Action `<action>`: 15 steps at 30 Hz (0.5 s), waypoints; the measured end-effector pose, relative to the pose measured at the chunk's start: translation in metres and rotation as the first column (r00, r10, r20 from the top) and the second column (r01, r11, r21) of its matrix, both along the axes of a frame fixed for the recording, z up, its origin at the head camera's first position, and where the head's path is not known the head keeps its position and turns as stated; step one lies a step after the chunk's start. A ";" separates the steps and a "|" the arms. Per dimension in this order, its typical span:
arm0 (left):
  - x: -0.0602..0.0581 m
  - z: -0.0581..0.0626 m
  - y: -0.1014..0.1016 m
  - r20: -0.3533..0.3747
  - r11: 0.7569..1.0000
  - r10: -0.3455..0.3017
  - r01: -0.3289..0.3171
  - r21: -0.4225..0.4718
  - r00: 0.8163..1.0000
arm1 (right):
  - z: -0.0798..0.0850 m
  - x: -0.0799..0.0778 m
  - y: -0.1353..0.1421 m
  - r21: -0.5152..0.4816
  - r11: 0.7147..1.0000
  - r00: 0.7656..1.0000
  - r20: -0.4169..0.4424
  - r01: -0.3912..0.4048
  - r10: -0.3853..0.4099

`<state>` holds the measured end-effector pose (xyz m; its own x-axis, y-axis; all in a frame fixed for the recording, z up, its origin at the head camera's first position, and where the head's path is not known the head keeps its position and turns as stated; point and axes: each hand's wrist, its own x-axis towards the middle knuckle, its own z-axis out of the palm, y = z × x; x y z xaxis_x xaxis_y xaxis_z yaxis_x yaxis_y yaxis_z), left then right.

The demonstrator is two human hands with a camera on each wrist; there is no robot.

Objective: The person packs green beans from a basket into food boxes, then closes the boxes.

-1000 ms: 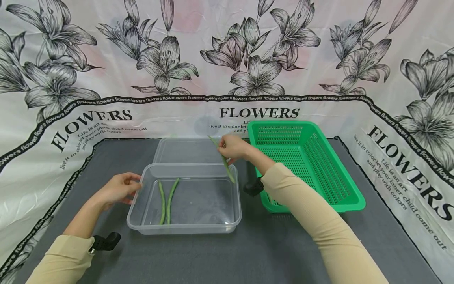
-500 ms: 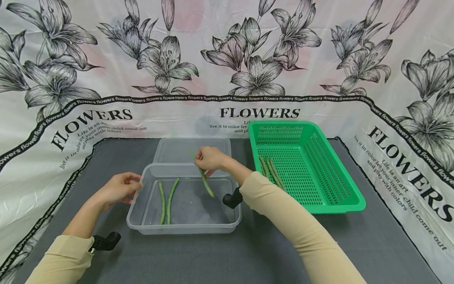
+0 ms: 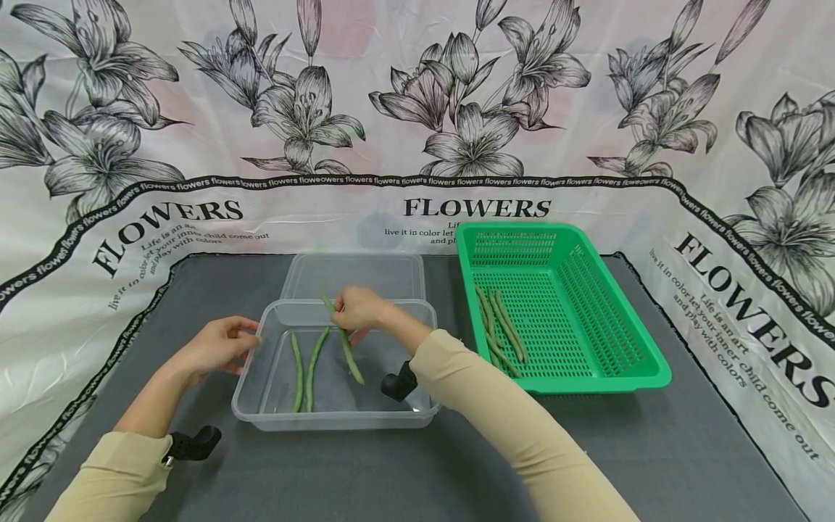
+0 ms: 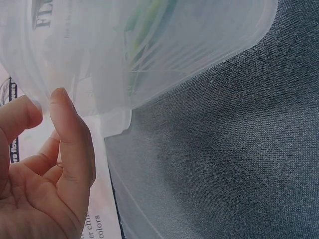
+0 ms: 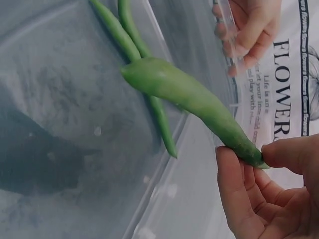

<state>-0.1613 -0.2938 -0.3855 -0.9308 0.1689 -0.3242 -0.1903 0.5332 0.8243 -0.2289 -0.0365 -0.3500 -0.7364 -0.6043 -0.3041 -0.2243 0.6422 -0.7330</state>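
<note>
Over the clear plastic container (image 3: 333, 420), my right hand (image 3: 362, 309) pinches one end of a green bean (image 5: 194, 102) between thumb and fingers. The held bean slants down toward me, its free end over the container floor. Two more green beans (image 3: 314, 370) lie side by side inside, on the left half. My left hand (image 3: 218, 349) is at the container's left side, its relaxed fingertips right at the outer wall near the rim. In the left wrist view, the thumb and fingers (image 4: 70, 129) stand apart beside the cloudy wall.
A green perforated basket (image 3: 636, 341) stands to the right, with several green beans (image 3: 509, 326) along its left side. Behind the container lies a clear flat lid (image 3: 355, 274). Grey cloth (image 3: 293, 478) covers the table, and a flower-print sheet (image 3: 339, 145) hangs behind.
My right hand has carried the green bean left and down, from near the basket to inside the container's outline. Beans in the basket have come into sight. The left hand has stayed put.
</note>
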 end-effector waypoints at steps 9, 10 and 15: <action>0.000 0.002 0.001 -0.003 1.000 0.003 -0.003 -0.004 1.000 | -0.006 0.007 -0.016 0.025 1.000 1.000 0.014 -0.013 0.012; 0.000 0.002 0.001 -0.004 1.000 0.003 -0.003 -0.004 1.000 | -0.007 0.008 -0.017 0.018 1.000 1.000 0.025 -0.005 0.005; 0.000 0.001 0.000 -0.006 1.000 0.002 -0.002 -0.005 1.000 | -0.012 0.012 -0.021 0.007 1.000 0.999 0.050 -0.018 0.017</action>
